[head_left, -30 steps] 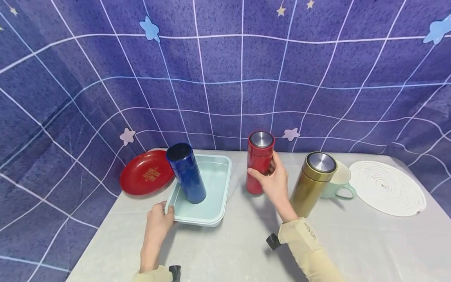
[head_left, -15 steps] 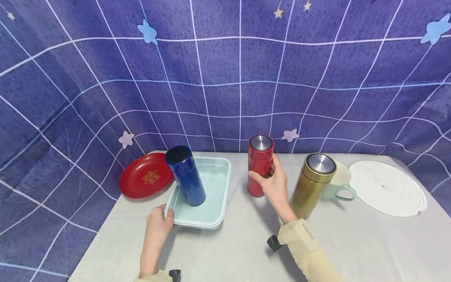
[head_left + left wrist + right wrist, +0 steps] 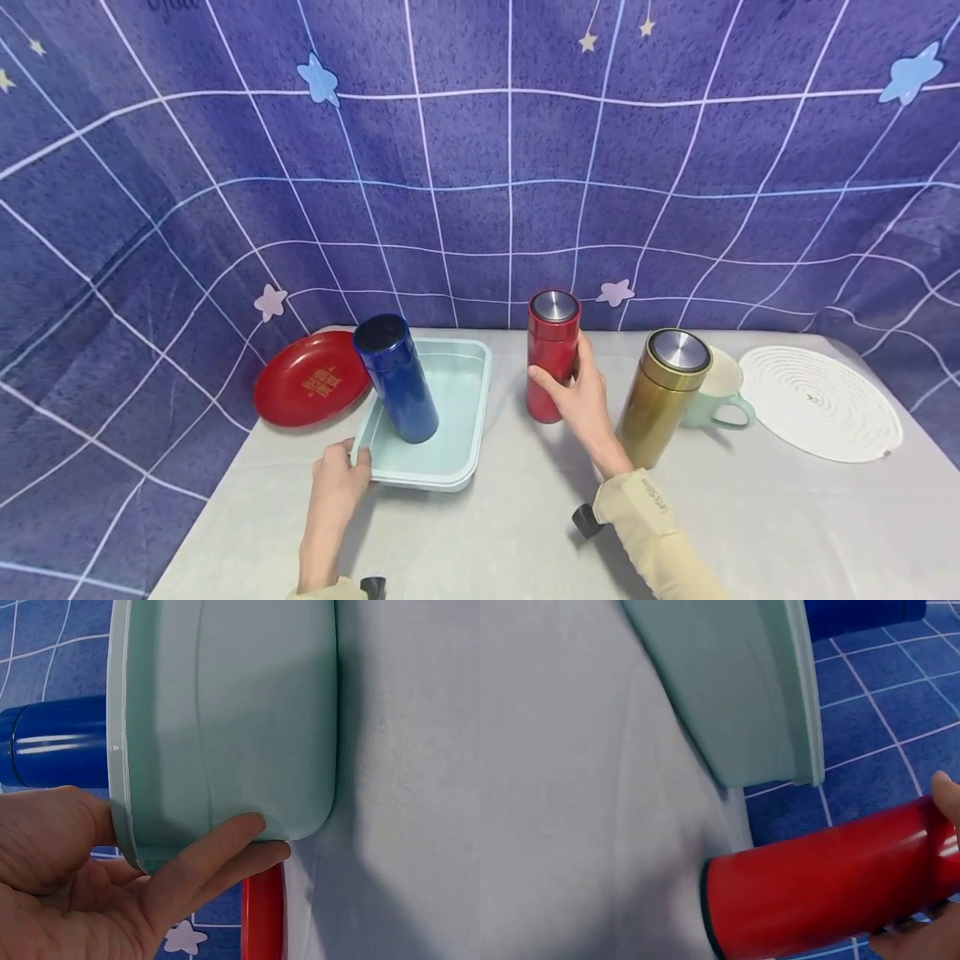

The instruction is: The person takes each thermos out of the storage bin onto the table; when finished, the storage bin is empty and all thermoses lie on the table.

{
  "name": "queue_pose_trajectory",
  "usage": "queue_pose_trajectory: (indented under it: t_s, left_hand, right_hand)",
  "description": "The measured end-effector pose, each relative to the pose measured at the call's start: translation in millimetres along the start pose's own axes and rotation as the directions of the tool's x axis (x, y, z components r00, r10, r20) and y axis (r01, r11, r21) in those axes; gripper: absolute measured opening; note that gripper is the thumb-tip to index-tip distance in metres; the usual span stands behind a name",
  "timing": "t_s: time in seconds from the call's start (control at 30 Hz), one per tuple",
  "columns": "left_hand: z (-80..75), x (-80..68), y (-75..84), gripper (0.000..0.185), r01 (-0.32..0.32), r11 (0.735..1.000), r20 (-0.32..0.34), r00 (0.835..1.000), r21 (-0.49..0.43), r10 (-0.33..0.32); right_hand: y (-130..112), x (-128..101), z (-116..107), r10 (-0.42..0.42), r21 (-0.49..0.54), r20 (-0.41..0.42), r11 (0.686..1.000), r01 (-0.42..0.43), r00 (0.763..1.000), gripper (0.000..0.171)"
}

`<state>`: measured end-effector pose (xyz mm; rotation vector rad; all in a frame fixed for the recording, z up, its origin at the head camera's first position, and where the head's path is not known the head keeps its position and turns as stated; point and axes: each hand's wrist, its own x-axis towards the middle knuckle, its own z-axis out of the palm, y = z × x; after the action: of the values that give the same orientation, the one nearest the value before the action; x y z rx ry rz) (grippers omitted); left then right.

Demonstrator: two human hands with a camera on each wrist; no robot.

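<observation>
My left hand (image 3: 339, 479) grips the near left corner of a mint green tray (image 3: 459, 429), thumb over the rim and fingers (image 3: 225, 847) curled against its outer wall (image 3: 240, 712). A dark blue flask (image 3: 396, 379) stands upright inside the tray, also seen as a blue flask (image 3: 52, 746) past the rim. My right hand (image 3: 576, 402) wraps around an upright red flask (image 3: 551, 346) with a steel lid, just right of the tray. In the right wrist view the red flask (image 3: 825, 889) fills the lower frame, with its base close to the white table.
A gold flask (image 3: 663, 396) stands just right of my right hand, with a mint mug (image 3: 722, 387) behind it. A white woven mat (image 3: 821, 402) lies far right. A red plate (image 3: 309, 379) sits left of the tray. A blue grid cloth backs the table.
Both hands keep the same grips. The head view has shifted slightly; nothing else has visibly moved.
</observation>
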<state>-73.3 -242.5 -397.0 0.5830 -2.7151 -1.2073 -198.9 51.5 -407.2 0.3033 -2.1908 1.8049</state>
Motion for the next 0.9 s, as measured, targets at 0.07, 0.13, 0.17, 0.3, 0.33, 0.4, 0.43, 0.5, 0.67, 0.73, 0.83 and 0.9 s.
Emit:
queue_pose_trajectory:
  t_s: [0.07,0.13,0.17,0.3,0.33,0.4,0.43,0.5,0.67,0.73,0.83,0.9]
  left_hand:
    - [0.2,-0.1,-0.4,0.039,-0.002,1.0,-0.005,1.0,0.011,0.002]
    - [0.4,0.4,-0.8,0.039,-0.004,1.0,-0.009,1.0,0.024,0.004]
    - [0.2,0.4,-1.1,0.039,-0.003,1.0,-0.013,1.0,0.031,0.004]
    - [0.2,0.6,-1.7,0.039,-0.005,0.999,-0.02,1.0,0.038,0.005]
    - [0.3,0.5,-1.7,0.04,-0.004,0.999,-0.018,1.0,0.034,0.004]
    - [0.5,0.3,-1.3,0.039,-0.005,0.999,-0.019,1.0,0.032,0.005]
    - [0.7,0.2,-1.1,0.039,-0.003,1.0,-0.019,1.0,0.031,0.004]
    - [1.2,0.3,-0.7,0.04,-0.001,1.0,-0.015,1.0,0.024,0.001]
    - [2.2,0.9,-0.1,0.04,0.009,1.0,-0.006,1.0,0.018,-0.009]
    - [2.3,1.1,-0.3,0.041,0.008,1.0,-0.007,1.0,0.021,-0.008]
    - [2.0,0.9,-0.6,0.041,0.005,1.0,-0.012,1.0,0.025,-0.004]
    - [1.9,0.6,-0.5,0.041,0.004,1.0,-0.01,1.0,0.02,-0.004]
  right_hand:
    - [-2,-1,-3,0.014,-0.02,0.028,1.0,-0.014,0.999,0.087]
    - [-6,-3,-6,0.034,-0.048,0.056,0.998,-0.032,0.998,0.094]
    - [-9,-4,-8,0.046,-0.062,0.067,0.997,-0.042,0.997,0.098]
    - [-21,-12,-13,0.076,-0.089,0.1,0.994,-0.067,0.992,0.102]
    - [-24,-15,-15,0.079,-0.086,0.107,0.994,-0.07,0.991,0.102]
    - [-28,-20,-18,0.083,-0.08,0.118,0.994,-0.074,0.99,0.101]
    - [-30,-23,-19,0.085,-0.077,0.124,0.994,-0.076,0.989,0.1]
    - [-34,-28,-22,0.088,-0.068,0.138,0.995,-0.079,0.987,0.099]
    - [-41,-40,-28,0.073,-0.064,0.17,0.996,-0.063,0.983,0.096]
    - [-44,-45,-30,0.058,-0.059,0.178,0.997,-0.049,0.982,0.095]
    - [-46,-52,-33,0.039,-0.033,0.188,0.999,-0.034,0.981,0.093]
    - [-48,-57,-35,0.031,-0.015,0.193,0.999,-0.029,0.981,0.093]
